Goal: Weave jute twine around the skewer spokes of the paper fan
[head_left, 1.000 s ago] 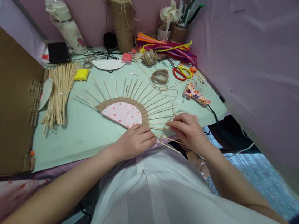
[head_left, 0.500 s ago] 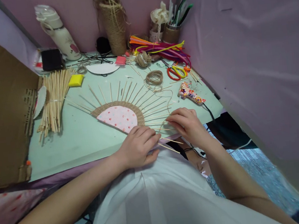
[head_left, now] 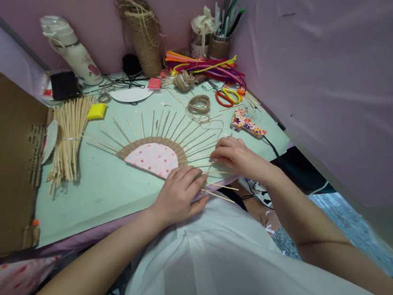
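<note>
A half-round fan (head_left: 151, 160) lies at the front of the table, its pink dotted centre bordered by a band of woven twine (head_left: 182, 155). Thin wooden sticks (head_left: 169, 127) radiate from that band. My left hand (head_left: 180, 194) grips the fan's lower right end, fingers over the top and thumb at the near side; the part beneath is hidden. Over the sticks on the right, my right hand (head_left: 233, 155) is closed in a pinch on a thin strand of twine (head_left: 221, 128). This strand loops back toward a twine coil (head_left: 198, 104).
A glue gun (head_left: 247, 123) with a cord lies right of my right hand. Scissors (head_left: 228, 97), pipe cleaners (head_left: 204, 66) and a twine ball (head_left: 183, 80) sit behind. On the left are a stick bundle (head_left: 70, 143), a yellow packet (head_left: 96, 111) and a cardboard panel (head_left: 1, 151).
My right hand has shifted slightly left and away from me over the sticks, still pinching the twine. My left hand stays on the fan. The whole view has shifted a little.
</note>
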`<control>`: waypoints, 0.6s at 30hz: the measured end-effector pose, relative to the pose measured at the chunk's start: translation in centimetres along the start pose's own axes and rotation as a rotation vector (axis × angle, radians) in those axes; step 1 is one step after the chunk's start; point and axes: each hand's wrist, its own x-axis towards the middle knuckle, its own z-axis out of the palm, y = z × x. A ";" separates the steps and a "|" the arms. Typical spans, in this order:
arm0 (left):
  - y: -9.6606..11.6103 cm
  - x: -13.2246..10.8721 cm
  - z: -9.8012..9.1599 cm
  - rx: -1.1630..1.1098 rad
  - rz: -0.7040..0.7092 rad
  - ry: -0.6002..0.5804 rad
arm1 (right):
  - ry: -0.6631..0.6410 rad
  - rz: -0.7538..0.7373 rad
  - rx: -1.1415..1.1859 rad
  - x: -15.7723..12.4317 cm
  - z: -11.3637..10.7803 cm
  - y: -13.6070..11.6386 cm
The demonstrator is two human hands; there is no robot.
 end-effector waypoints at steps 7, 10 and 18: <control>-0.3 0.1 -0.2 0.020 -0.003 0.035 | 0.250 0.031 0.051 -1.0 -0.7 1.2; -0.6 0.0 -0.3 0.023 -0.003 0.054 | 0.418 0.118 0.026 -2.2 -1.5 2.7; -0.8 -0.3 -0.2 0.017 -0.017 0.078 | 0.483 0.419 -0.175 -4.3 -2.7 8.6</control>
